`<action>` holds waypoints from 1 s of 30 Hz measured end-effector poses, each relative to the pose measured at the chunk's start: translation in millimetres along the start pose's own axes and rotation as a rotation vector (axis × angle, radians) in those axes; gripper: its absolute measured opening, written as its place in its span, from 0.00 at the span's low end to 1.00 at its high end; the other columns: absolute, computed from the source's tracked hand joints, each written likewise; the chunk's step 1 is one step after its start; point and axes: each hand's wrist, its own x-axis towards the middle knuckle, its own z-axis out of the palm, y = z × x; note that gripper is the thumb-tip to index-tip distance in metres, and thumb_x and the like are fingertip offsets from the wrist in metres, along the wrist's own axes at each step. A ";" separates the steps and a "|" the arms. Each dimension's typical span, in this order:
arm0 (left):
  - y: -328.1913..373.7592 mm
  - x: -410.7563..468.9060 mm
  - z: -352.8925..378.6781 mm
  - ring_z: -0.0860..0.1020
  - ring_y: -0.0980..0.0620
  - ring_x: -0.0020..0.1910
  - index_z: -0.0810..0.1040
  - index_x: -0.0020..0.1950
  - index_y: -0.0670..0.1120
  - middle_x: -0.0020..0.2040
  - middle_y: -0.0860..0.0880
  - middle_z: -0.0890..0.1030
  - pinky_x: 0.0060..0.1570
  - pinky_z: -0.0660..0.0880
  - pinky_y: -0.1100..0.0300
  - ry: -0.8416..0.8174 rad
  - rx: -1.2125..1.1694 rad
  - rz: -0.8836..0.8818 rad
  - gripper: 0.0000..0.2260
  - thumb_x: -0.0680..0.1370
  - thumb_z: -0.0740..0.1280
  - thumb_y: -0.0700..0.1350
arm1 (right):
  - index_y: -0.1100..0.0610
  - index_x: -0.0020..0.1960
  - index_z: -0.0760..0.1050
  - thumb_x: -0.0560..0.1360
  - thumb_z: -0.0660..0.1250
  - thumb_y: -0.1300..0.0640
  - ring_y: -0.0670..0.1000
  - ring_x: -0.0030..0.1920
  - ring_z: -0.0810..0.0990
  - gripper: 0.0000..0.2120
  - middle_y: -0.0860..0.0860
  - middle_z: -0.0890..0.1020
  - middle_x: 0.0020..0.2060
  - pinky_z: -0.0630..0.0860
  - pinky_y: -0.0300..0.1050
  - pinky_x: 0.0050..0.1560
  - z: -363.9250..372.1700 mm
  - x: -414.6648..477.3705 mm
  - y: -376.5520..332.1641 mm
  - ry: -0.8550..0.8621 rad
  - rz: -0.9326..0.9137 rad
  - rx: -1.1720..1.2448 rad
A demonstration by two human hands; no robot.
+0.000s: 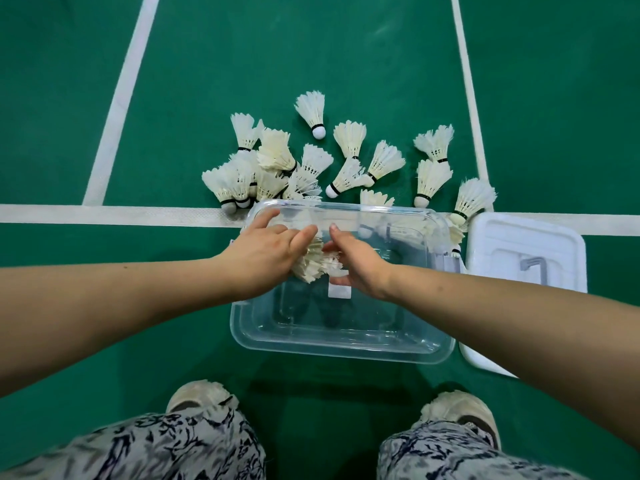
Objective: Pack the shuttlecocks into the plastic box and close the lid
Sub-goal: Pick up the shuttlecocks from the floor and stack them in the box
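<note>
A clear plastic box (341, 344) stands open on the green court floor in front of me. Both hands are over its far half. My left hand (265, 254) and my right hand (360, 263) together clasp a small bunch of white shuttlecocks (317, 263) above the box. Several more white shuttlecocks (301, 164) lie scattered on the floor just beyond the box. A few shuttlecocks (407, 230) show through the box's far right wall. The white lid (502, 244) lies flat on the floor to the right of the box.
White court lines (114, 214) cross the green floor behind and beside the box. My two shoes (199, 398) and patterned trouser legs are at the bottom of the view, close to the box's near edge.
</note>
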 end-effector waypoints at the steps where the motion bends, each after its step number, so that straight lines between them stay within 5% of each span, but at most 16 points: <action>1: 1.1 0.0 1.2 0.77 0.42 0.50 0.63 0.69 0.38 0.51 0.42 0.80 0.67 0.60 0.46 -0.053 -0.007 -0.007 0.28 0.71 0.67 0.41 | 0.55 0.57 0.69 0.78 0.52 0.40 0.52 0.66 0.67 0.20 0.52 0.72 0.59 0.72 0.56 0.58 -2.6 -0.1 -1.5 -0.015 0.021 0.008; 5: 3.5 2.8 -0.4 0.74 0.44 0.57 0.59 0.71 0.44 0.60 0.45 0.76 0.61 0.63 0.52 -0.137 -0.043 0.018 0.27 0.75 0.63 0.48 | 0.52 0.52 0.72 0.77 0.50 0.38 0.51 0.72 0.60 0.21 0.50 0.67 0.69 0.69 0.64 0.61 -12.1 -8.5 -11.6 -0.061 0.065 -0.027; 10: 3.8 9.0 -6.2 0.71 0.47 0.59 0.57 0.71 0.48 0.61 0.47 0.74 0.58 0.66 0.53 -0.168 -0.102 -0.021 0.28 0.74 0.64 0.51 | 0.49 0.46 0.71 0.78 0.50 0.39 0.54 0.71 0.62 0.18 0.47 0.67 0.69 0.71 0.65 0.58 -25.2 -30.4 -17.4 -0.017 0.029 0.022; 17: 30.8 30.2 -27.3 0.71 0.44 0.59 0.60 0.71 0.46 0.61 0.44 0.74 0.57 0.67 0.51 -0.017 -0.256 -0.018 0.31 0.73 0.68 0.51 | 0.46 0.64 0.65 0.74 0.64 0.48 0.48 0.58 0.73 0.20 0.42 0.74 0.55 0.73 0.53 0.59 -31.5 -69.0 -18.6 -0.003 -0.117 -0.052; 20: 49.6 39.2 -35.3 0.71 0.44 0.59 0.60 0.71 0.45 0.62 0.43 0.73 0.57 0.66 0.53 -0.006 -0.319 -0.012 0.30 0.74 0.67 0.51 | 0.51 0.63 0.67 0.68 0.74 0.57 0.50 0.53 0.78 0.27 0.51 0.78 0.54 0.76 0.50 0.57 -32.9 -72.5 -7.9 0.102 -0.212 -0.080; 24: 62.1 50.4 -33.7 0.68 0.45 0.65 0.54 0.74 0.47 0.69 0.45 0.68 0.61 0.65 0.55 -0.091 -0.328 -0.041 0.33 0.74 0.67 0.52 | 0.52 0.57 0.67 0.66 0.75 0.57 0.52 0.49 0.77 0.25 0.52 0.78 0.47 0.75 0.56 0.59 -46.4 -77.5 -0.2 0.270 -0.239 -0.160; 30: 48.9 59.8 -3.6 0.67 0.43 0.65 0.55 0.72 0.47 0.70 0.44 0.65 0.59 0.71 0.48 -0.319 -0.164 -0.107 0.32 0.74 0.65 0.54 | 0.57 0.67 0.61 0.72 0.69 0.56 0.51 0.52 0.70 0.27 0.57 0.69 0.62 0.70 0.42 0.53 -38.2 -70.6 2.7 0.497 -0.162 -0.405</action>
